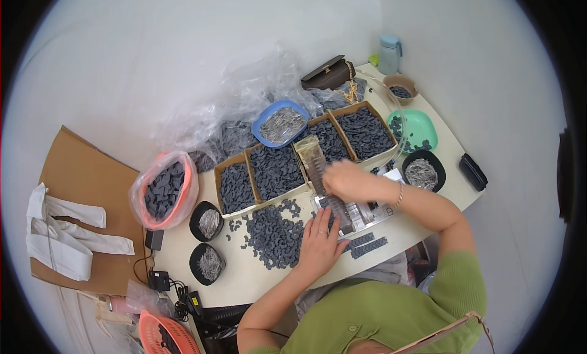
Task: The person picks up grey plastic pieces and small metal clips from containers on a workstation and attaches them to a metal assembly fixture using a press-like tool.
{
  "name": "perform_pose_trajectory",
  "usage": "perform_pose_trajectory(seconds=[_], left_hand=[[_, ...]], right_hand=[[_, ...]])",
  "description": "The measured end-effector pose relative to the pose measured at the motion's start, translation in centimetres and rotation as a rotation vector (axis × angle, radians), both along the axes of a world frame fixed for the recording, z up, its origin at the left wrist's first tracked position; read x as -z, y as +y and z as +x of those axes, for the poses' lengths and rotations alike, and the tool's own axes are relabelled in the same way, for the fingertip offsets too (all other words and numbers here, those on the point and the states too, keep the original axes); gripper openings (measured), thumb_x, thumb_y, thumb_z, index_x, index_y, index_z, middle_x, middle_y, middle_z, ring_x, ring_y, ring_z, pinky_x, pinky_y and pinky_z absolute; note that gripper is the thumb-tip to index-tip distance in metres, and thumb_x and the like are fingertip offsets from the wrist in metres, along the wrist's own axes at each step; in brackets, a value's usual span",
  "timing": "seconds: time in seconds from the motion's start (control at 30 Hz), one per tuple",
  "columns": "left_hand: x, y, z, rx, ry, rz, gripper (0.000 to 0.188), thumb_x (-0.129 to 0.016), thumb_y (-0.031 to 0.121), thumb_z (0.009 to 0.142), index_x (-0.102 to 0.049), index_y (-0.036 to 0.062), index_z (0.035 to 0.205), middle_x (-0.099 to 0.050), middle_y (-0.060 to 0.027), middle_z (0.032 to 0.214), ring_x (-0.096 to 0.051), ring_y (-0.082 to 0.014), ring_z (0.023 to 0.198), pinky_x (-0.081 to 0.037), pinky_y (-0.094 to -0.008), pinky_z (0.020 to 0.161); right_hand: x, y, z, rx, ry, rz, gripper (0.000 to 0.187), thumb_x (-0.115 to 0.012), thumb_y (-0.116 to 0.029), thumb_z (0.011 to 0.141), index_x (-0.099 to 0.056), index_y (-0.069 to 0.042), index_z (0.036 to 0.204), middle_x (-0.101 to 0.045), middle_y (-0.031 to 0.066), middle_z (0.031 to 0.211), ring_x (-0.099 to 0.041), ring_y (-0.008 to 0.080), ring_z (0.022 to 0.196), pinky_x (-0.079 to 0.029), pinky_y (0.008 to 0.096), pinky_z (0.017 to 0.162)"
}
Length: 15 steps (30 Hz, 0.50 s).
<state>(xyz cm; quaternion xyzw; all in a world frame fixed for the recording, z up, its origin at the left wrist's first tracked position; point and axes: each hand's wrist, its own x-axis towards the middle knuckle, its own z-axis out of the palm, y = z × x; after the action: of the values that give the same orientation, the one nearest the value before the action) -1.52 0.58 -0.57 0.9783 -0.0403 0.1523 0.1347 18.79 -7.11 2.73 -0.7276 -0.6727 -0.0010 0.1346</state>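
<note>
My left hand (321, 244) lies with its fingers stretched out on the near left edge of a metal jig (386, 212), beside a heap of small dark grey plastic pieces (272, 238). Over the jig, my right hand (350, 179) is curled closed and a little blurred; what its fingers hold is hidden. A long slotted metal plate (315, 164), its far end wrapped in yellowish tape, runs under the right hand towards the left fingers. Two dark grey strips of joined pieces (369, 247) lie just in front of the jig.
Cardboard boxes (278, 198) of grey pieces stand behind the heap. A blue tray (282, 143) and black bowls (208, 221) hold thin metal pins. Right are a green tray (422, 122), another black bowl (438, 170) and a black case (472, 172). A bagged pink basket (143, 216) stands left.
</note>
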Motion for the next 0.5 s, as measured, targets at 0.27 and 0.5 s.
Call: perform_pose_trajectory(seconds=[0.27,0.5], left_hand=[[-0.1,0.5,0.1,-0.069,0.025,0.040,0.066,-0.065,0.034,0.083,-0.045,-0.0043,0.132,-0.040,-0.0222,0.140,-0.038,-0.0367,0.131,-0.031,-0.0505,0.105],[0.1,2.2,1.1,-0.090,0.034,0.040,0.062,-0.063,0.033,0.085,-0.045,-0.0040,0.131,-0.042,-0.0193,0.140,-0.039,-0.0343,0.131,-0.028,-0.0499,0.107]], right_hand=[[-3.4,6.9,5.7,0.318,0.002,0.715,0.016,-0.061,-0.017,0.086,-0.061,-0.006,0.097,-0.060,0.0122,0.085,-0.057,0.0319,0.087,-0.045,0.0421,0.079],[-2.5,3.6,1.9,0.171,0.100,0.646,0.028,-0.067,-0.020,0.082,-0.058,-0.005,0.104,-0.061,0.0114,0.090,-0.056,0.0304,0.083,-0.043,0.0394,0.074]])
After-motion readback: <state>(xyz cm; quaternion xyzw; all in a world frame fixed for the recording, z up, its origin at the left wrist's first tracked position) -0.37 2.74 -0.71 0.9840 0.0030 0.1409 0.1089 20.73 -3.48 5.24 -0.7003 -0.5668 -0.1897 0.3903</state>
